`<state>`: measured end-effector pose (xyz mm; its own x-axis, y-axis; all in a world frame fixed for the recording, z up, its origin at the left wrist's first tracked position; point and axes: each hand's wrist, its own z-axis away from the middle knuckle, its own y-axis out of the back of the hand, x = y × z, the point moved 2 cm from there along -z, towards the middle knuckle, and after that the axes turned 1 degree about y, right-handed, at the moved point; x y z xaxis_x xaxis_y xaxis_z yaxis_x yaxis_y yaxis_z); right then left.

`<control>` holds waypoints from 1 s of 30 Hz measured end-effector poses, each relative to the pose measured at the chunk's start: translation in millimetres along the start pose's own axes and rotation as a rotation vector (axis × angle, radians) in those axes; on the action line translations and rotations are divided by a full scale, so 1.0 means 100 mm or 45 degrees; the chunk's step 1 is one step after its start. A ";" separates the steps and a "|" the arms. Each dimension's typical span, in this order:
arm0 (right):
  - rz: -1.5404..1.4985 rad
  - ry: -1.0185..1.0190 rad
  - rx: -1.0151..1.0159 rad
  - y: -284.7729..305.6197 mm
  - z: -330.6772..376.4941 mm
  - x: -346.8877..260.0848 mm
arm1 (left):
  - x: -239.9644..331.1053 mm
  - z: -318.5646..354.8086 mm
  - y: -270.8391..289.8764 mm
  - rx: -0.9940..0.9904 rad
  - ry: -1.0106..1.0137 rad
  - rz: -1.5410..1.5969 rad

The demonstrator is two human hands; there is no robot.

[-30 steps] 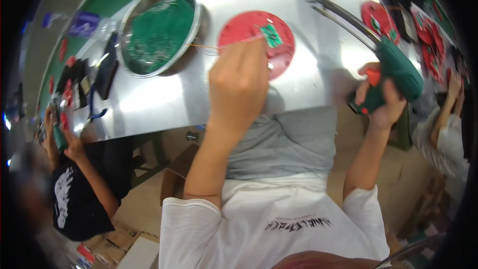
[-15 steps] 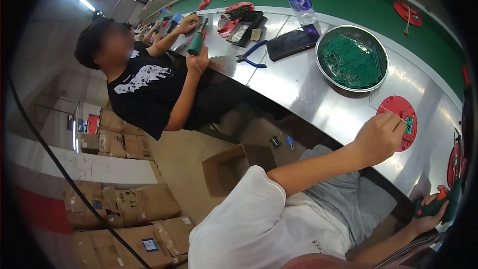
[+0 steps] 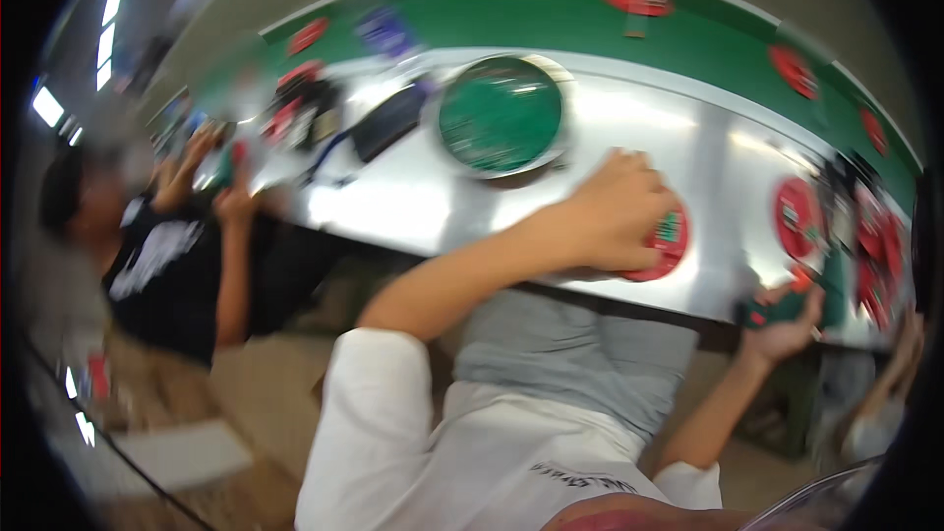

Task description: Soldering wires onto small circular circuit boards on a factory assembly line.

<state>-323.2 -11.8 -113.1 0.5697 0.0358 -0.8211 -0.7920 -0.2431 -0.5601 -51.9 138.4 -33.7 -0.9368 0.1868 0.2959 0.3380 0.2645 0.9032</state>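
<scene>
Resting on red disc (image 3: 661, 248), left hand (image 3: 615, 213); grip apparently closed.

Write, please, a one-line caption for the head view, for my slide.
Left hand on a red disc at a metal table; right hand holds a green tool.

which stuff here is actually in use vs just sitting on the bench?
In use:
- left hand resting on the red disc with a small green part on it
- right hand holding a green power tool

Lying about:
- round metal bowl of green parts
- other red discs
- dark pouch
- co-worker at left, busy separately
</scene>
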 end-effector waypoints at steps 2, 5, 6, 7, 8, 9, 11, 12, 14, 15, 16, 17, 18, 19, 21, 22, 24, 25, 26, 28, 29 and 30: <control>-0.002 -0.004 0.094 -0.15 0.04 0.00 | -0.04 -0.30 0.09 -0.043 -0.078 0.068; 0.130 0.303 0.226 -0.17 0.11 -0.16 | -0.15 -1.13 0.07 -0.132 -0.184 0.031; 0.139 0.357 0.246 -0.15 0.10 -0.18 | -0.22 -1.38 0.01 0.033 -0.214 -0.147; 0.150 0.378 0.227 -0.16 0.08 -0.20 | -0.41 -1.63 -0.10 0.191 -0.240 -0.274; 0.145 0.405 0.277 -0.14 0.11 -0.29 | -0.49 -1.97 -0.19 0.366 -0.312 -0.384; 0.151 0.400 0.324 -0.09 0.10 -0.31 | -0.61 -2.23 -0.26 0.276 -0.144 -0.414; 0.089 0.383 0.349 -0.14 0.08 -0.27 | -1.18 -2.62 -0.31 0.244 0.171 -0.435; 0.154 0.423 0.343 -0.09 0.07 -0.25 | -1.21 -2.71 -0.32 0.203 0.403 -0.426; 0.131 0.396 0.305 -0.28 0.04 -0.13 | -1.97 -2.66 -0.33 0.417 0.828 -0.660; 0.125 0.412 0.309 -0.26 0.03 -0.16 | -2.14 -2.68 -0.34 0.577 0.926 -0.811; 0.149 0.428 0.309 -0.22 0.04 -0.19 | -2.10 -2.80 -0.39 0.570 0.896 -0.793; 0.170 0.439 0.304 -0.17 0.05 -0.20 | -2.08 -2.91 -0.44 0.379 0.955 -0.719; 0.176 0.449 0.327 -0.14 0.07 -0.22 | -2.08 -2.99 -0.49 0.184 1.009 -0.649; 0.148 0.450 0.310 -0.16 0.08 -0.22 | -2.23 -2.99 -0.42 0.177 1.044 -0.613; 0.115 0.457 0.289 -0.15 0.08 -0.22 | -2.39 -2.97 -0.35 0.067 1.103 -0.574; 0.116 0.463 0.297 -0.13 0.08 -0.22 | -2.40 -2.96 -0.34 0.066 1.093 -0.573; 0.128 0.445 0.272 -0.14 0.08 -0.19 | -2.45 -2.91 -0.30 0.068 1.192 -0.378; 0.121 0.446 0.271 -0.17 0.07 -0.20 | -2.47 -2.89 -0.27 0.096 1.243 -0.298; 0.123 0.452 0.272 -0.20 0.07 -0.21 | -2.48 -2.91 -0.26 0.101 1.242 -0.304; 0.134 0.455 0.274 -0.18 0.08 -0.22 | -2.32 -2.97 -0.34 0.202 1.285 -0.195; 0.137 0.446 0.299 -0.15 0.08 -0.22 | -2.22 -2.99 -0.40 0.207 1.236 -0.227; 0.131 0.439 0.319 -0.15 0.08 -0.22 | -2.23 -2.99 -0.41 0.214 1.233 -0.229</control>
<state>-326.0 -1.6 -87.2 0.4916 -0.3121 -0.8129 -0.8529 0.0155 -0.5218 116.0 -197.2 -43.6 -0.6196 -0.7013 0.3524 0.1223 0.3572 0.9260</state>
